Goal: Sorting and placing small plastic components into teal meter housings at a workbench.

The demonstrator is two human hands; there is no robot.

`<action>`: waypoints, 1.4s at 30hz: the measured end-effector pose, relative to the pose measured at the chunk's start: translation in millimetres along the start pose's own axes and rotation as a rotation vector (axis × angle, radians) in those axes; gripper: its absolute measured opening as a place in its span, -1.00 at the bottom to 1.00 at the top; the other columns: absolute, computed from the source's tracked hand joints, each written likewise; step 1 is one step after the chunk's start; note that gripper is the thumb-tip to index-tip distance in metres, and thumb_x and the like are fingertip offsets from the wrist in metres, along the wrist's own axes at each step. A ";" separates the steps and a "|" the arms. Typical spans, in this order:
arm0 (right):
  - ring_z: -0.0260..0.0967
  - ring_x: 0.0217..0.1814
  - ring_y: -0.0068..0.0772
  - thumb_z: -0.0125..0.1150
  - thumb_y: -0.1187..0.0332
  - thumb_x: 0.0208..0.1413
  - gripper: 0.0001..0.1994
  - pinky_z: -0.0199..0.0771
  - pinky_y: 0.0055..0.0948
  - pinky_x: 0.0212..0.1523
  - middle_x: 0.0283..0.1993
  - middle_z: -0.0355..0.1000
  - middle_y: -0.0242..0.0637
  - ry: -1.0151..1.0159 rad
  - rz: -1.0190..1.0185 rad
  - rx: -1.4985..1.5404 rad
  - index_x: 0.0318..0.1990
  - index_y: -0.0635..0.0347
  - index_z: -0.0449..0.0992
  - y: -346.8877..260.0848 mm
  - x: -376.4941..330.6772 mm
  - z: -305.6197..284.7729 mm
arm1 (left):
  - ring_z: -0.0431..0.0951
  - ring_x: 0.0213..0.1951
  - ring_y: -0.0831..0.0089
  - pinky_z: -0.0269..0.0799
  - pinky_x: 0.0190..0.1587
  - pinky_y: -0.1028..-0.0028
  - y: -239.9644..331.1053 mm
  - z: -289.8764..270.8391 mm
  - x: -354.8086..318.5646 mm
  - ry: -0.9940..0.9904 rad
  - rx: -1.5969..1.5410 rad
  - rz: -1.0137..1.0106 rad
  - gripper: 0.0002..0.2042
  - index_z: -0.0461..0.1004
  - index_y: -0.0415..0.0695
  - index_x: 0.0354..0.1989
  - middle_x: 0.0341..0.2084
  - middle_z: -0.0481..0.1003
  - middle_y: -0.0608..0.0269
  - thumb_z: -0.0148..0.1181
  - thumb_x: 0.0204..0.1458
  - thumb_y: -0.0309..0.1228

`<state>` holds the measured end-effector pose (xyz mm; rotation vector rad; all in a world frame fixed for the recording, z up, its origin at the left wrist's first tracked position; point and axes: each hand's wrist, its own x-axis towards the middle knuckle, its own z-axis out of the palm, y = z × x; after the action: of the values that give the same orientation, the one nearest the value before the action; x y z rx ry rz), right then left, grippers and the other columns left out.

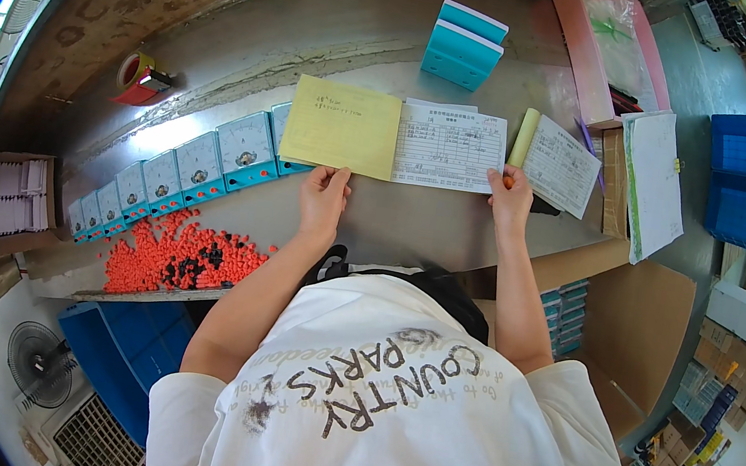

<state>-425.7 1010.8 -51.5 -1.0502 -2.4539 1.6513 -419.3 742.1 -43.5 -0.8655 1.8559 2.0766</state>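
An opened form pad lies before me, with a yellow handwritten leaf (340, 130) on its left and a white printed form (450, 149) on its right. My left hand (325, 197) pinches the lower edge of the yellow leaf. At the white form's lower right corner, my right hand (510, 197) has thumb and fingers closed on the paper. Just beyond that hand lies a second form pad (559, 166) with its yellow leaf rolled back. A row of teal boxes with clear-looking gauge faces (246, 148) runs leftward from the yellow leaf.
Small red caps (165, 253), some black, are heaped at the table's left front edge. Two teal pieces (461, 49) stand at the back. Tape rolls (137, 77) sit at left, near a carton (15, 195). A pink box (597, 36) and hanging papers (651, 180) are at right.
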 end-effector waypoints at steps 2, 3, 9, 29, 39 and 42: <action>0.18 -0.63 -0.69 0.24 0.37 -0.03 -0.76 0.26 -0.61 -0.60 -0.60 0.33 -0.44 0.020 -0.010 -0.044 -0.24 0.34 0.45 -0.4 -0.6 -0.1 | 0.18 -0.75 0.71 0.04 -0.72 0.66 -0.1 -0.1 0.2 -0.002 0.003 0.000 -0.87 0.39 -0.17 -0.49 -0.70 0.34 0.39 0.12 0.03 -0.41; 0.19 -0.62 -0.66 0.24 0.38 -0.04 -0.75 0.26 -0.59 -0.57 -0.61 0.32 -0.42 0.030 -0.062 -0.077 -0.22 0.33 0.44 3.9 1.1 0.4 | 0.18 -0.75 0.71 0.04 -0.72 0.66 -0.5 -0.2 0.4 -0.003 0.002 0.001 -0.87 0.39 -0.17 -0.49 -0.70 0.34 0.39 0.12 0.03 -0.41; 0.22 -0.60 -0.55 0.25 0.39 -0.06 -0.72 0.29 -0.51 -0.50 -0.61 0.33 -0.34 0.059 -0.175 -0.150 -0.18 0.31 0.43 13.3 4.7 1.4 | 0.18 -0.75 0.72 0.05 -0.72 0.66 0.1 0.4 0.5 -0.003 -0.001 -0.003 -0.87 0.40 -0.17 -0.49 -0.70 0.34 0.40 0.12 0.03 -0.41; 0.24 0.03 -0.15 0.28 0.36 -0.21 -0.63 0.30 -0.25 -0.05 -0.03 0.33 -0.28 -0.099 -1.205 -0.507 -0.14 0.11 0.47 -50.1 -69.0 64.1 | 0.20 -0.74 0.71 0.06 -0.71 0.67 1.4 0.1 1.1 0.009 0.053 0.019 -0.88 0.40 -0.16 -0.48 -0.71 0.34 0.41 0.12 0.03 -0.40; 0.07 0.24 -0.06 0.26 0.36 -0.18 -0.51 0.15 -0.13 0.20 0.12 0.21 -0.11 -0.479 -1.186 -0.361 0.00 0.19 0.34 -20.5 -72.0 87.4 | 0.22 -0.74 0.71 0.07 -0.71 0.68 -1.1 1.3 2.5 0.012 0.008 0.047 -0.88 0.41 -0.17 -0.48 -0.71 0.34 0.40 0.12 0.03 -0.42; -0.01 0.30 -0.05 0.26 0.32 -0.15 -0.45 0.07 -0.11 0.24 0.18 0.15 -0.08 -0.457 -1.120 -0.395 0.07 0.22 0.28 -7.1 -64.1 94.3 | 0.23 -0.74 0.71 0.07 -0.71 0.67 0.0 -1.1 -0.2 0.008 -0.001 0.040 -0.87 0.41 -0.17 -0.49 -0.72 0.33 0.41 0.12 0.03 -0.40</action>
<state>-413.1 898.1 -65.2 0.7677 -2.7479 1.0664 -418.8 741.1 -43.4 -0.8448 1.8918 2.1004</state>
